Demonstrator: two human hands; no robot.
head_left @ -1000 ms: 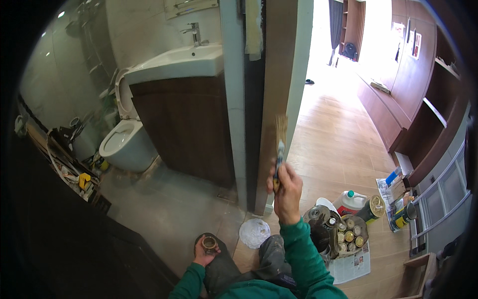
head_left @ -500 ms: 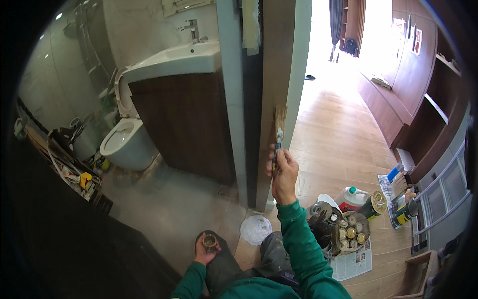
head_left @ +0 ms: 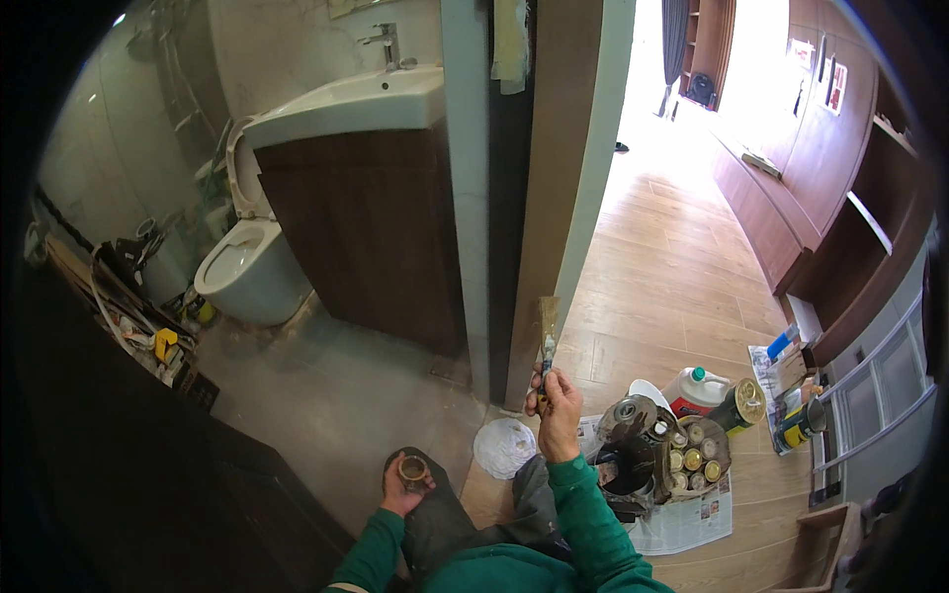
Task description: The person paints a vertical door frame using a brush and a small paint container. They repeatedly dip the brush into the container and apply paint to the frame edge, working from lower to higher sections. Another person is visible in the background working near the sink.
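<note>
My right hand (head_left: 558,415) is closed round the handle of a paintbrush (head_left: 548,331), its bristles pointing up. The bristles lie against the lower part of the brown door frame (head_left: 539,227), or very near it; I cannot tell if they touch. Low at my knee, my left hand (head_left: 403,486) grips a small round cup (head_left: 413,467) with brownish stuff inside. On the floor by the foot of the frame lies a round white lid-like disc (head_left: 504,448).
Right of me, newspaper (head_left: 682,529) bears a box of small jars (head_left: 698,455), with a white jug (head_left: 698,390) and a paint tin (head_left: 743,405) beside it. Left stand a toilet (head_left: 252,272) and a sink cabinet (head_left: 361,227). A dark panel (head_left: 178,474) fills the lower left.
My right hand has brought the brush down along the door frame. The left hand with the cup stays at my knee, shifted only slightly. My view has moved a little.
</note>
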